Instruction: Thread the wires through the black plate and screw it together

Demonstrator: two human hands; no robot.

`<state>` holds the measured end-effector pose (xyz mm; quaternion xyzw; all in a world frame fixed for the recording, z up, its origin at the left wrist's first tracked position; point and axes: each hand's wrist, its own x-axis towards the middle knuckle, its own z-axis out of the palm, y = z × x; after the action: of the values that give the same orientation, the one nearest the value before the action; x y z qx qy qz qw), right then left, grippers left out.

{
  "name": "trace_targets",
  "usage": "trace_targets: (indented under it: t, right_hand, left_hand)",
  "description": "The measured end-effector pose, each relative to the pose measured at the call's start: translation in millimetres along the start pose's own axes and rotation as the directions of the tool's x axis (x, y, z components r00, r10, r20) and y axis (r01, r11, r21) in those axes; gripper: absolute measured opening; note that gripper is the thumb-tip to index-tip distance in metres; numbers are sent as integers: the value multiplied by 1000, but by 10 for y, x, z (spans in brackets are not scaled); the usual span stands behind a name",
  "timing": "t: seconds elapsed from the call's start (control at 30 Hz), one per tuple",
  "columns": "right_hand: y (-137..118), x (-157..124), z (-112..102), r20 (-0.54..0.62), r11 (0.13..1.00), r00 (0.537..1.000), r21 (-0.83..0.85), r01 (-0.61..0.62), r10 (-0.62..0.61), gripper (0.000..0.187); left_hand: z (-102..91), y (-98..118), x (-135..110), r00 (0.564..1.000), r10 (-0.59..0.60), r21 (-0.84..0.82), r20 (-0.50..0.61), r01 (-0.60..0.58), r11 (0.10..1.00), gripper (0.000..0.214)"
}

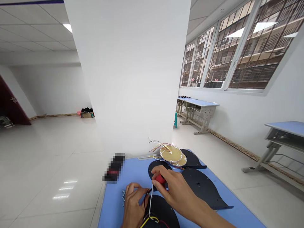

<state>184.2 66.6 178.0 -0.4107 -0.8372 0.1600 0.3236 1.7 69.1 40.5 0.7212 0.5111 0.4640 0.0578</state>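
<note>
My right hand [171, 186] is closed around a red-handled tool [160, 179], its tip pointing down toward a black round plate [161, 212] at the table's near edge. My left hand [133, 202] rests beside that plate with fingers curled, pinching at black wires where the tool meets it. White, yellow and red wires [150, 209] trail over the plate. Small silver screws [123, 197] lie just left of my left hand.
On the blue table [133, 172] lie more black plates [203, 186] and stacked round yellow discs [171, 153] with coloured wires. A white pillar [128, 76] rises behind the table. Blue desks [201, 106] stand along the windowed right wall.
</note>
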Motion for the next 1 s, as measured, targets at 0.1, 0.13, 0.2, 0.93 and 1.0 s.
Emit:
trace_targets:
  t: [0.1, 0.13, 0.2, 0.93, 1.0]
  right_hand:
    - [9, 82, 42, 17, 999, 1000, -32, 7, -7, 12]
    - [13, 103, 57, 33, 998, 999, -55, 12, -10, 14]
    - [26, 132, 90, 70, 994, 998, -113, 13, -5, 18]
    - [181, 218, 273, 216, 953, 973, -304, -6, 75, 18]
    - [150, 220, 221, 228, 951, 972, -308, 27, 46, 21]
  left_hand:
    - [76, -20, 35, 998, -3, -52, 59, 6, 999, 20]
    - [103, -28, 40, 997, 1, -64, 73, 4, 998, 20]
    - [153, -47, 40, 995, 5, -72, 96, 2, 997, 19]
    - [165, -52, -89, 925, -158, -235, 346, 248, 940, 27]
    - [166, -52, -96, 906, -199, -287, 373, 316, 904, 27]
